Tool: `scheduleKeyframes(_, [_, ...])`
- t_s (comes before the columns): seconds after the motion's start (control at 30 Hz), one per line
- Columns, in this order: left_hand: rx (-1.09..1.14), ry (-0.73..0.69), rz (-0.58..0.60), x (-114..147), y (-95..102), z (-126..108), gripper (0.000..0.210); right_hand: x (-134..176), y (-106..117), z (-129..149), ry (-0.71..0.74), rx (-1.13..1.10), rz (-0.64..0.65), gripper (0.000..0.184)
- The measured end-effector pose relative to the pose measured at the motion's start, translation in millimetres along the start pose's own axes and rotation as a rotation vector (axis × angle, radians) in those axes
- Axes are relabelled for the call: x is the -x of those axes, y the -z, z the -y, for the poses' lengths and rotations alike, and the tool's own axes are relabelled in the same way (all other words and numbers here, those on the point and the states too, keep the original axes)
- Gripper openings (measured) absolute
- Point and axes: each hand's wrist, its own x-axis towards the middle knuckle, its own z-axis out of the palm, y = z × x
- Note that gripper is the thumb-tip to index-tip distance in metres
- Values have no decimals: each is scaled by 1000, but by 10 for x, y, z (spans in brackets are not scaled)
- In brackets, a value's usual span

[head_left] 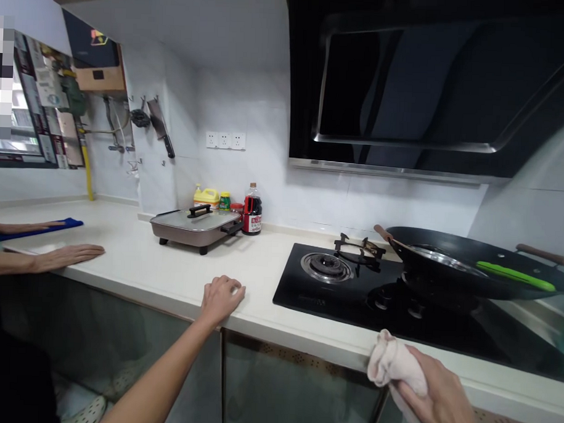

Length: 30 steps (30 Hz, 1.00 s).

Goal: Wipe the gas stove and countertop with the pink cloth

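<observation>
At the far left, another person's hand (70,254) lies flat on the white counter (178,269), with a second hand of theirs behind it resting on a blue cloth (54,225); these are not the wearer's. Further along, against the wall, stands a lidded electric pan (196,226), with a dark sauce bottle (252,209) and small containers just beside it. The wearer's left hand (221,299) rests on the counter's front edge, fingers loosely curled, holding nothing. To its right lies the black gas hob (353,288), with a bare burner (327,266) at its left. A wok (469,267) sits on the right burner and contains a green utensil (515,276). The right hand (435,396) is closed around a bunched pale rag (392,362), held at the counter's front edge just below the hob. The rag lies to the right of the left hand and well apart from it; the hob surface is directly ahead of the rag, and the right hand is clearly the nearer one to it. The hob's long axis runs left to right along the counter.
</observation>
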Motion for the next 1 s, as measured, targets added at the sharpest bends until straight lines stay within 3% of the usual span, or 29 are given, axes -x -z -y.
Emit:
scheduleKeyframes(0.07, [-13, -4, -6, -3, -19, -1, 31, -147, 157, 106, -271, -91, 32, 60])
scheduleKeyframes(0.13, [-14, -6, -10, -3, -32, -1, 31, -389, 249, 273, -428, -145, -22, 71])
scheduleKeyframes(0.23, [1, -6, -8, 6, -30, -8, 30, -856, 238, 569, -295, -162, -106, 75])
scheduleKeyframes(0.33, [17, -2, -15, 24, -12, -22, 28, -1271, 54, 850, -170, -24, -74, 77])
scheduleKeyframes(0.53, [34, -20, -31, 53, -8, -18, 24, -1599, -365, 1052, -101, 437, 449, 62])
scheduleKeyframes(0.77, [91, -45, -35, 74, 7, -42, 22, -1650, -609, 965, -39, 344, 394, 70])
scheduleKeyframes(0.87, [103, -29, -28, 75, 9, -72, 21, -1703, -819, 1147, 10, 329, 372, 67])
scheduleKeyframes(1.0, [82, -23, -47, 77, -10, -71, 20, -1885, -1090, 1593, 123, 319, 417, 51])
